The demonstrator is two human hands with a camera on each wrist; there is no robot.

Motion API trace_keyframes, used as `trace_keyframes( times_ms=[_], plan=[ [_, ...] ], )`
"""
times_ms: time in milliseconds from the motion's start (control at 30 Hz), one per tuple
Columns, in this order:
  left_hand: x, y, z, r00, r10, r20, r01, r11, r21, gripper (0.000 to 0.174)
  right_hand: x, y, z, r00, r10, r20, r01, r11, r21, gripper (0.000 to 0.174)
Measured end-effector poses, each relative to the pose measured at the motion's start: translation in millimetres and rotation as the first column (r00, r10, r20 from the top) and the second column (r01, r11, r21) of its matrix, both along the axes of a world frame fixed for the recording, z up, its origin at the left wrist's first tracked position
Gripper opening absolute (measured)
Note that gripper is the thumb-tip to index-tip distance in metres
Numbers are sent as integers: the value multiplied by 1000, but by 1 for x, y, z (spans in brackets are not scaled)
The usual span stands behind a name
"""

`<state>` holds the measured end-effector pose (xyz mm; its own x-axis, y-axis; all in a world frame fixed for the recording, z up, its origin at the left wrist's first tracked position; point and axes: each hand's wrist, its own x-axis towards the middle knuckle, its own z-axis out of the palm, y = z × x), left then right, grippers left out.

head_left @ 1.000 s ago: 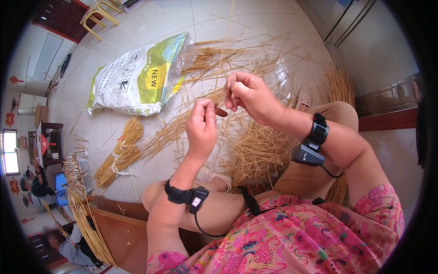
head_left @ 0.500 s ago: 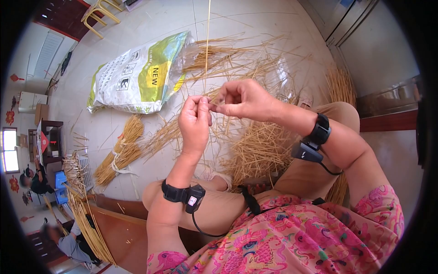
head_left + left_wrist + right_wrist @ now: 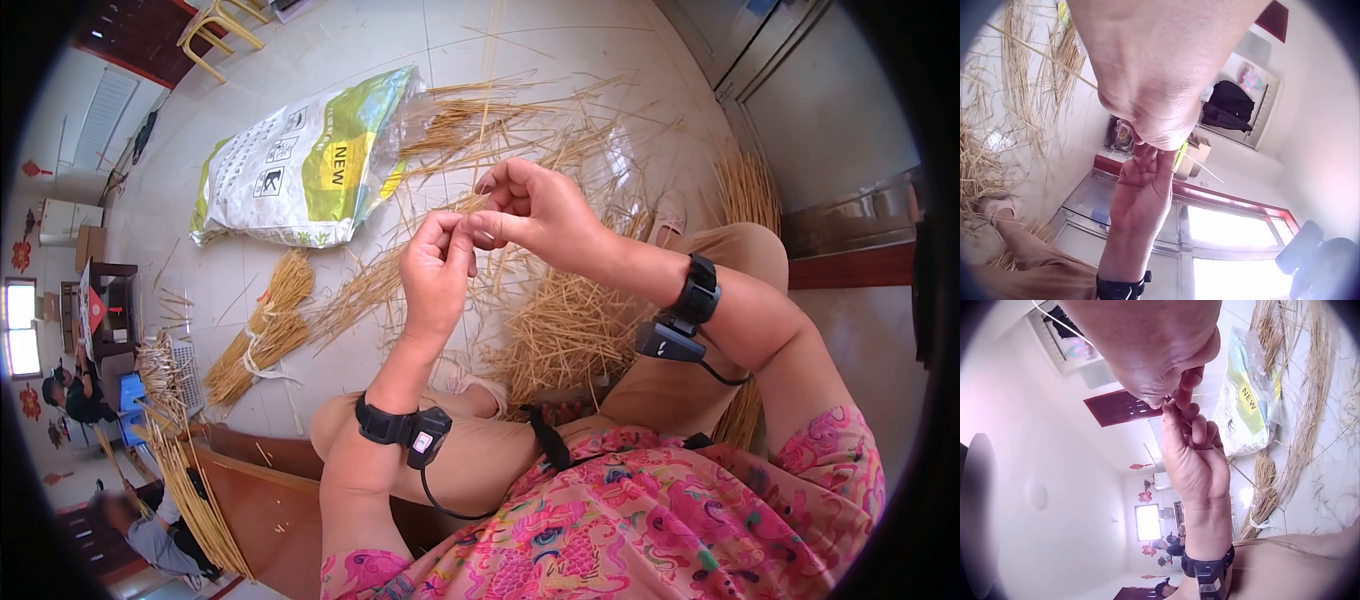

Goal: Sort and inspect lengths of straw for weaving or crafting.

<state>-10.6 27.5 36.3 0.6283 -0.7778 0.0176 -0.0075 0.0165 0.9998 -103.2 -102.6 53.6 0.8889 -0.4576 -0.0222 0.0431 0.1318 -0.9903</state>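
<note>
In the head view, my left hand [image 3: 435, 270] and right hand [image 3: 545, 210] meet at the fingertips above the floor. Both pinch a thin straw stalk [image 3: 1041, 54] between thumb and fingers. One length of it slants away past the left hand in the left wrist view, and a pale end pokes out on the other side. From the right wrist, the left thumb and fingertips touch the right fingertips, which hide the gripped part of the stalk. Loose straw [image 3: 570, 335] is heaped on the floor below the right forearm.
A white and green bag [image 3: 300, 165] lies on the tiles with straw at its mouth. Tied straw bundles [image 3: 262, 335] rest left of the hands. A wooden bench [image 3: 270, 520] is at lower left. More straw [image 3: 745, 190] stands by the right wall. Two people are at far left.
A second ago the hands were apart; now their fingertips meet. Since half a second ago, the right hand has lifted slightly and the stalk's far end has swung right.
</note>
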Motion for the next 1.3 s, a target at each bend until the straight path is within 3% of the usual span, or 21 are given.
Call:
trace_keyframes(
  times_ms=[33,233,333,433,633,733,833,867,967,1033,1100,1300],
  plan=[
    [-1,0,1,1000,-14,9,14,1000,16,12,0,0,-1,1000,-30,4,30,999,20,12],
    [-1,-1,-1,999,-22,-25,22,1000,-19,14,-5,-3,3,991,86,-98,-112,950,-292,12],
    [0,0,-1,1000,-18,-24,18,1000,-13,15,-4,1,0,992,24,-125,-35,996,-86,13],
    [-1,0,1,999,-29,-42,28,999,-22,14,-3,-3,3,995,1,-99,0,1000,14,14],
    [-1,0,-1,999,-15,-51,13,999,-39,14,-3,-4,-3,998,61,29,-61,998,7,13],
    [1,0,-4,987,35,-157,-50,994,-96,14,-5,0,-3,995,77,66,-32,854,-518,12],
    [8,0,-2,967,66,-244,-87,993,-74,15,-14,-2,14,945,247,-214,-317,535,-783,14],
    [9,0,-1,963,81,-256,-100,993,-61,15,-14,0,18,928,183,-324,-365,613,-701,20],
    [6,1,4,984,35,-172,-42,999,-35,15,-6,-2,13,991,-3,-134,-55,900,-431,19],
    [2,1,5,985,-16,-171,12,1000,-26,14,0,-7,5,998,-27,-55,14,974,-225,18],
    [-2,0,7,987,-49,-152,48,999,-8,14,1,-8,3,999,-12,-45,14,999,30,16],
    [-6,-1,6,989,-101,-113,103,995,14,16,0,-6,-1,999,-36,-1,36,997,65,11]
  ],
)
